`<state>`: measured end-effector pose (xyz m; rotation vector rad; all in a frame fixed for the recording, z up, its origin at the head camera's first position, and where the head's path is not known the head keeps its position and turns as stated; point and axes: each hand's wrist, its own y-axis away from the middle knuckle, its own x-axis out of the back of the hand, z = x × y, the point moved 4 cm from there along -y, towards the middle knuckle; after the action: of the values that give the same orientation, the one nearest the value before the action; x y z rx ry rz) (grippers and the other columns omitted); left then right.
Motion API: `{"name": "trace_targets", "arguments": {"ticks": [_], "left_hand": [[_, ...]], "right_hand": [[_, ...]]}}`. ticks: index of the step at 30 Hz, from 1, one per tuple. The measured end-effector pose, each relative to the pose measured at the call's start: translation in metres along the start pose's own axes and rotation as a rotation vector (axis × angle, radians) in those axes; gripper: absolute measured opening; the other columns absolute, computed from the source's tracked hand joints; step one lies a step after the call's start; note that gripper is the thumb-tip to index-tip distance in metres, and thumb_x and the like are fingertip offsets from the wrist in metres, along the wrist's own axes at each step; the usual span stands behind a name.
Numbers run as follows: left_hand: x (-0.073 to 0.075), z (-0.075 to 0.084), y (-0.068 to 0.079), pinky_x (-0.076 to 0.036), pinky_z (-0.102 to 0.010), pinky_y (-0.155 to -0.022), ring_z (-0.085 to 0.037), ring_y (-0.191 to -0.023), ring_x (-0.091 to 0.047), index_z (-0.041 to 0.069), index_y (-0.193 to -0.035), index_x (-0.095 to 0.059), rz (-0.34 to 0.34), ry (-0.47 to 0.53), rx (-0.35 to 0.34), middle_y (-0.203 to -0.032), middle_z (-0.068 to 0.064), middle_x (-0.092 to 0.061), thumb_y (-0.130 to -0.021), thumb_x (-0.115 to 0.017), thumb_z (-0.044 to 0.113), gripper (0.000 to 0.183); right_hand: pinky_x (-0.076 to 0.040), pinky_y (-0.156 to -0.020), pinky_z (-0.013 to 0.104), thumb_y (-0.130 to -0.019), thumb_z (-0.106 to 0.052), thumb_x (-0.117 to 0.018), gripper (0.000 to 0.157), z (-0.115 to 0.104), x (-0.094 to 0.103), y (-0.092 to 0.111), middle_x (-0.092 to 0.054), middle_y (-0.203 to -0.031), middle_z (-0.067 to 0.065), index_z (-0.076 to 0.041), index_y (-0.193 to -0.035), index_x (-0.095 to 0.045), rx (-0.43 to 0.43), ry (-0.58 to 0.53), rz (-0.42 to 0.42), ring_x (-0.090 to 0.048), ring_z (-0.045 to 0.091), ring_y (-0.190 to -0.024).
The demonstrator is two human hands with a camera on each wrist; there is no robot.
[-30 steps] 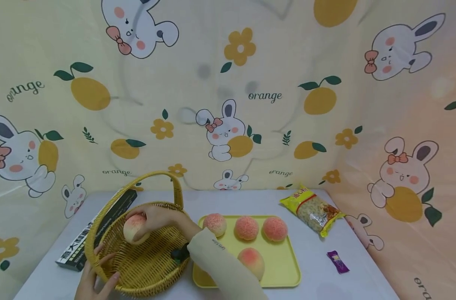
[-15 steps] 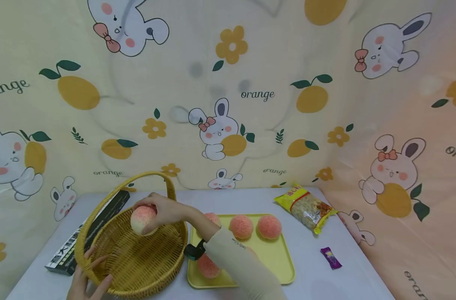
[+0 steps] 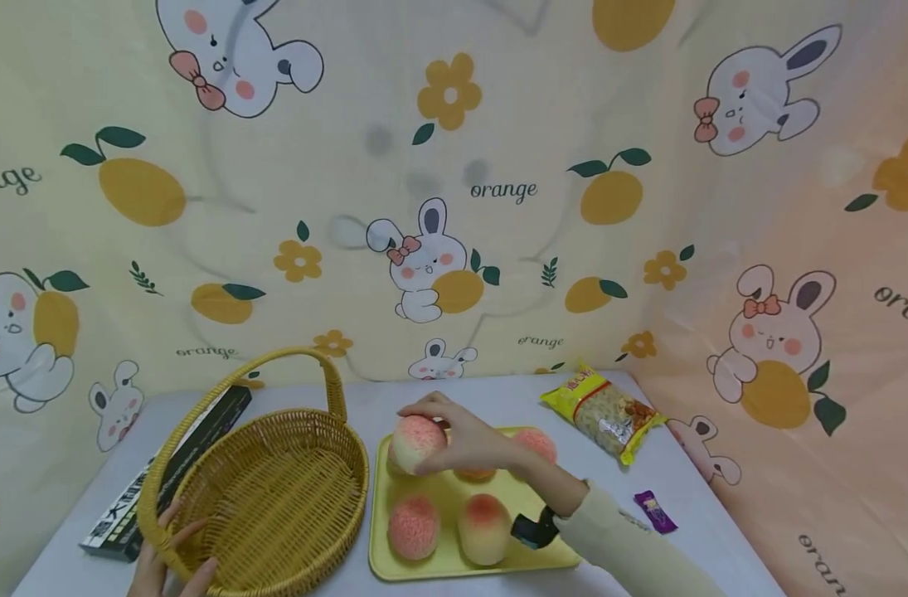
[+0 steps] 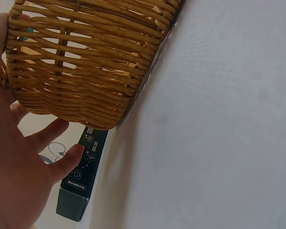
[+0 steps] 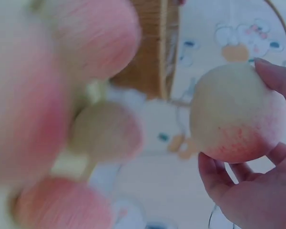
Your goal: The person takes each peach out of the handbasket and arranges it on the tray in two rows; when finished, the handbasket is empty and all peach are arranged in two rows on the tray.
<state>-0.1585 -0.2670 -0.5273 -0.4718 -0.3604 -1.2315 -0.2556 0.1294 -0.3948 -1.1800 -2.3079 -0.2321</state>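
A pale peach with a pink-red blush (image 3: 418,444) is in my right hand (image 3: 457,435), pinched between thumb and fingers over the back left of the yellow tray (image 3: 528,564). Under and around it sit several more peaches, among them a pink one (image 3: 414,528) and a paler one (image 3: 485,529) in front. The held peach and my hand partly hide those in the back row. To the left stands a wicker basket (image 3: 282,497) with nothing inside. My left hand (image 3: 170,551) holds its near left side, thumb over the rim and fingers spread along the outer wall (image 4: 81,62).
Behind the basket lies a long dark box (image 3: 207,439), partly hidden by the handle. A yellow-ended food packet (image 3: 606,414) lies at the back right, with a small purple wrapped packet (image 3: 655,512) nearer. A patterned cloth (image 3: 349,166) hangs around the table.
My right hand has lifted the peach out of the basket and carried it rightward over the tray. My left hand stays at the basket. The head view has turned slightly right.
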Motion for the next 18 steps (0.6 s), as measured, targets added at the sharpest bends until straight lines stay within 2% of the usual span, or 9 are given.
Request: {"name": "trace_targets", "arguments": {"ticks": [3,5,8,9,12,15,16,17,18], "left_hand": [[0.002,-0.002,-0.001,-0.032,-0.003,-0.081,0.029,-0.097,-0.024,0.004,-0.159,-0.012,-0.023,-0.012,0.017,-0.136,-0.028,-0.042,-0.093,-0.073,0.020,0.091],[0.003,-0.004,-0.003,-0.027,0.000,-0.069,0.030,-0.096,-0.024,0.002,-0.158,-0.011,-0.038,-0.020,0.022,-0.133,-0.028,-0.045,-0.093,-0.073,0.020,0.092],[0.002,-0.005,-0.004,-0.028,0.000,-0.076,0.025,-0.101,-0.025,0.004,-0.159,-0.010,-0.045,-0.031,0.027,-0.134,-0.027,-0.046,-0.093,-0.072,0.022,0.092],[0.002,-0.005,-0.004,-0.030,-0.003,-0.087,0.019,-0.106,-0.031,0.005,-0.159,-0.009,-0.049,-0.024,0.029,-0.135,-0.027,-0.044,-0.093,-0.072,0.023,0.093],[0.000,-0.006,-0.005,-0.030,-0.004,-0.088,-0.009,-0.119,-0.042,0.011,-0.160,-0.007,-0.053,-0.035,0.068,-0.139,-0.025,-0.042,-0.094,-0.071,0.026,0.094],[0.000,-0.005,-0.005,-0.031,-0.004,-0.083,-0.038,-0.129,-0.036,0.014,-0.161,-0.004,-0.071,-0.042,0.101,-0.140,-0.025,-0.041,-0.095,-0.070,0.029,0.095],[0.000,-0.005,-0.005,-0.027,0.000,-0.075,-0.038,-0.129,-0.036,0.015,-0.161,-0.004,-0.072,-0.047,0.103,-0.139,-0.024,-0.042,-0.095,-0.070,0.029,0.095],[0.001,-0.004,-0.005,-0.030,-0.003,-0.083,-0.042,-0.131,-0.034,0.015,-0.161,-0.002,-0.079,-0.031,0.104,-0.139,-0.026,-0.041,-0.095,-0.070,0.029,0.095],[0.001,-0.003,-0.004,-0.029,-0.002,-0.084,-0.044,-0.131,-0.033,0.014,-0.161,-0.002,-0.081,-0.021,0.099,-0.140,-0.026,-0.040,-0.095,-0.070,0.027,0.095]], "right_hand": [[-0.048,-0.095,0.034,-0.076,-0.022,-0.086,0.069,0.013,0.022,0.029,-0.049,-0.127,-0.002,-0.025,-0.139,-0.057,-0.054,-0.003,0.055,-0.053,0.019,-0.114],[-0.047,-0.096,0.036,-0.076,-0.022,-0.086,0.068,0.021,0.034,0.048,-0.050,-0.129,0.001,-0.021,-0.138,-0.057,-0.069,0.010,0.093,-0.052,0.022,-0.115],[-0.046,-0.097,0.035,-0.076,-0.024,-0.086,0.067,0.035,0.050,0.076,-0.052,-0.129,0.003,-0.017,-0.136,-0.057,-0.085,0.056,0.161,-0.050,0.022,-0.116],[-0.046,-0.098,0.034,-0.076,-0.023,-0.086,0.066,0.039,0.054,0.085,-0.053,-0.129,0.003,-0.014,-0.135,-0.057,-0.085,0.063,0.182,-0.050,0.022,-0.115],[-0.046,-0.098,0.033,-0.077,-0.023,-0.086,0.065,0.050,0.059,0.111,-0.054,-0.128,0.002,-0.013,-0.134,-0.056,-0.105,0.082,0.224,-0.052,0.021,-0.115],[-0.046,-0.099,0.033,-0.078,-0.024,-0.086,0.064,0.059,0.055,0.133,-0.054,-0.128,0.002,-0.013,-0.133,-0.056,-0.111,0.108,0.227,-0.052,0.018,-0.117],[-0.047,-0.099,0.032,-0.078,-0.025,-0.085,0.063,0.062,0.053,0.139,-0.054,-0.128,0.002,-0.014,-0.133,-0.056,-0.117,0.113,0.222,-0.052,0.017,-0.117],[-0.047,-0.099,0.032,-0.078,-0.025,-0.085,0.063,0.065,0.050,0.145,-0.053,-0.127,0.003,-0.013,-0.133,-0.057,-0.118,0.116,0.216,-0.052,0.017,-0.117],[-0.048,-0.098,0.032,-0.078,-0.025,-0.085,0.064,0.069,0.047,0.149,-0.053,-0.127,0.004,-0.011,-0.133,-0.057,-0.123,0.116,0.210,-0.052,0.016,-0.117]]}}
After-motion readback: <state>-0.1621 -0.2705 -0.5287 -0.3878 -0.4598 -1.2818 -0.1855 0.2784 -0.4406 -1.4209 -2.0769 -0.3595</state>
